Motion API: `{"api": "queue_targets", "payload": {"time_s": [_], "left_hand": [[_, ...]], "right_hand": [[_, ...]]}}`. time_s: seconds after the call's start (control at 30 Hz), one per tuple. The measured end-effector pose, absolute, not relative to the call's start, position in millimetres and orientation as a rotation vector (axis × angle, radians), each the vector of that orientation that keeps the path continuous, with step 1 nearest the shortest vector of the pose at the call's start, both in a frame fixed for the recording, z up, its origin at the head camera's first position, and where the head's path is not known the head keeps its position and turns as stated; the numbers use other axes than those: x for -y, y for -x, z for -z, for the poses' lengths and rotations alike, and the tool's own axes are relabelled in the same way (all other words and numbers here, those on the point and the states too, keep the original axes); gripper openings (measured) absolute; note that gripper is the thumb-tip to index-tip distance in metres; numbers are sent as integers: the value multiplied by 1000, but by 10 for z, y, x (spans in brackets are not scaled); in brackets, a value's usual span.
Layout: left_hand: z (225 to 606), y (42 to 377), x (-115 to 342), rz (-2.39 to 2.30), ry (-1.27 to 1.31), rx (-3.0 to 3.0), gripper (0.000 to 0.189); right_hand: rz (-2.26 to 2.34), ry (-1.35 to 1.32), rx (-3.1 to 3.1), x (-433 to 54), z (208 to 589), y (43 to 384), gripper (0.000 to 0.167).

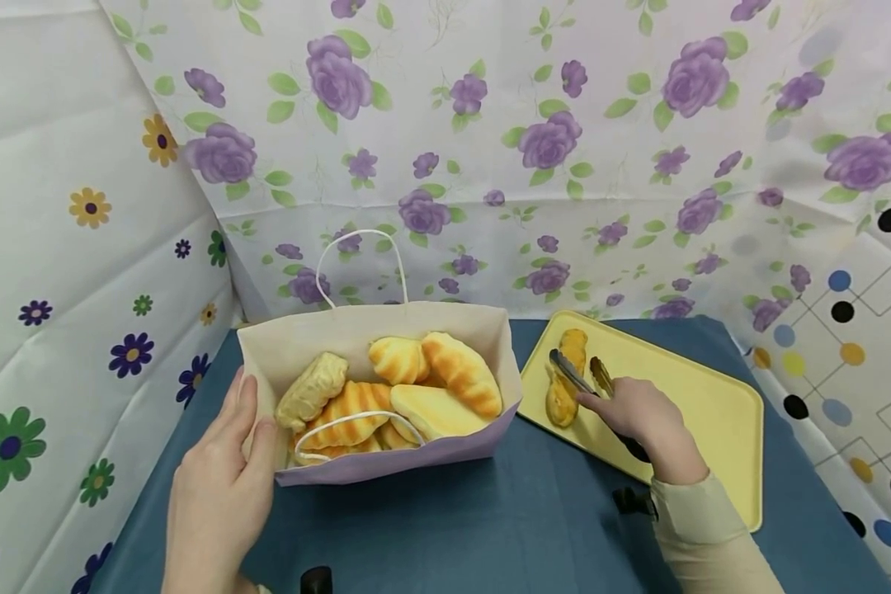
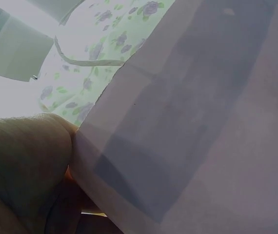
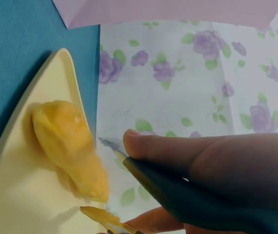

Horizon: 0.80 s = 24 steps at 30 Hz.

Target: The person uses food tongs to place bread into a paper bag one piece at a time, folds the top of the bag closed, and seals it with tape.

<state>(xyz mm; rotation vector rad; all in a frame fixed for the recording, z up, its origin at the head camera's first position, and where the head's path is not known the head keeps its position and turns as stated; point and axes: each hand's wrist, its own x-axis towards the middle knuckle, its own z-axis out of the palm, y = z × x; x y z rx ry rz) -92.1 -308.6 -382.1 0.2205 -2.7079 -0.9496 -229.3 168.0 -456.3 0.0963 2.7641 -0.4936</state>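
A lilac paper bag (image 1: 386, 470) with a white inside stands wide open on the table, holding several bread pieces, among them a striped roll (image 1: 356, 404) and a pale wedge (image 1: 438, 411). My left hand (image 1: 223, 478) grips the bag's left side; in the left wrist view the bag's wall (image 2: 178, 112) fills most of the picture. My right hand (image 1: 642, 417) holds tongs (image 1: 573, 371) with dark handles, their tips spread apart over the yellow tray (image 1: 698, 429). Near those tips lies a golden, drumstick-shaped piece (image 3: 70, 151) on the tray.
A blue cloth (image 1: 445, 536) covers the table. Flowered cloth (image 1: 475, 165) hangs behind, with patterned sheets on both sides. One white bag handle (image 1: 364, 233) stands up at the back; the other (image 1: 364, 414) droops over the bread. The tray sits right of the bag.
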Motion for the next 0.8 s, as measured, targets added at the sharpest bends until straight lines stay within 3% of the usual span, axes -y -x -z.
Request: {"api": "queue_targets", "payload": {"time_s": [0.23,0.5,0.8], "left_hand": [[3826,921,3086,955,-238,2726,60],[3824,926,3070,957,-239,2726,60],[3811,926,3063,954,-237,2712,59]], "right_hand": [[456,-91,-2732,-1678,4532,2367,59],[383,4,-2712,-1766,4467,2407,86],[214,85,-2724,-1851,4259,2383,85]]}}
